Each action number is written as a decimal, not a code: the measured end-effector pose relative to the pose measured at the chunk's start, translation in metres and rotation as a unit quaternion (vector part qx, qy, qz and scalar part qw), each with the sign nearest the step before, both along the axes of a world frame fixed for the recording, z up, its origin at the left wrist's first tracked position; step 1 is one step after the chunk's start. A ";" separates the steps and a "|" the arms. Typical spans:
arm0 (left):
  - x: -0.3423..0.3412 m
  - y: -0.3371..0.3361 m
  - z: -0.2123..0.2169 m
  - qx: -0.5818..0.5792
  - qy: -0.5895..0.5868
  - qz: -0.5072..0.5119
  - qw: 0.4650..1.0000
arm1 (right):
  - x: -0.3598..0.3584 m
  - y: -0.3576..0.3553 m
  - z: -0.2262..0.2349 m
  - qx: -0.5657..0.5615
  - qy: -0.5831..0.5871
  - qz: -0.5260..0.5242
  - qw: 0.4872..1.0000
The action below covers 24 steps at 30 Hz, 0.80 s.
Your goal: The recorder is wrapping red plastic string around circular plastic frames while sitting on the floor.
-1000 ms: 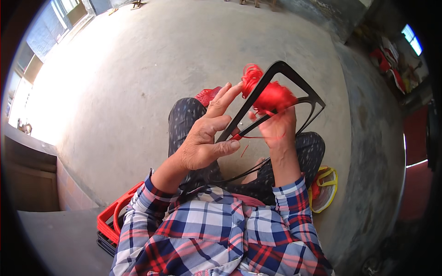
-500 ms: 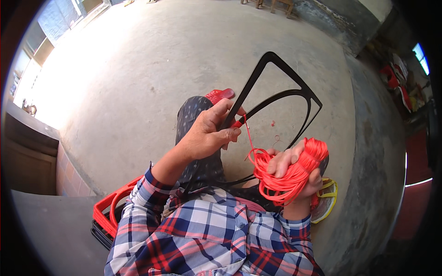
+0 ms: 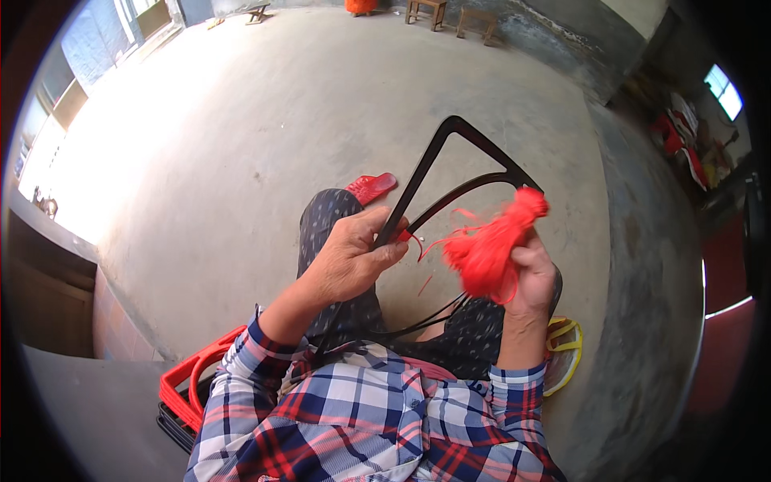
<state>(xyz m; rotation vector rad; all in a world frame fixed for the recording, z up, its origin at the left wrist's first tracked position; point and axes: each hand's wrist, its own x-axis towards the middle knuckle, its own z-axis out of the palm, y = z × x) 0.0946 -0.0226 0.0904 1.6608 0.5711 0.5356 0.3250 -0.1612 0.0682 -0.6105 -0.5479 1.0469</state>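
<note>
In my left hand (image 3: 349, 255) is one side bar of a black angular frame (image 3: 418, 173), gripped between thumb and fingers. A curved bar runs inside the frame, and its lower part drops toward my lap. Just beyond my left thumb, red cord is wrapped around the end of the curved bar, with a thin strand trailing from it. My right hand (image 3: 533, 281) is closed around a thick bundle of red cord (image 3: 484, 259), blurred by motion. The bundle is held up to the right, in front of the frame's far corner. Whether the strand joins the bundle is unclear.
Beside my left elbow lie a red frame (image 3: 178, 384) and black ones (image 3: 170, 424) below it. A red slipper (image 3: 373, 188) is on my foot. A yellow-edged object (image 3: 565, 353) sits by my right forearm. Wooden stools (image 3: 426, 11) stand at the far wall.
My right hand has swung the cord bundle upward and turned, from near my lap to beside the frame. My left hand keeps its hold on the frame, which appears slightly lower in view.
</note>
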 end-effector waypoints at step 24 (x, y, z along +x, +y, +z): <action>0.018 -0.006 0.007 0.203 -0.141 -0.119 0.962 | -0.031 0.057 -0.008 0.018 0.131 0.031 0.991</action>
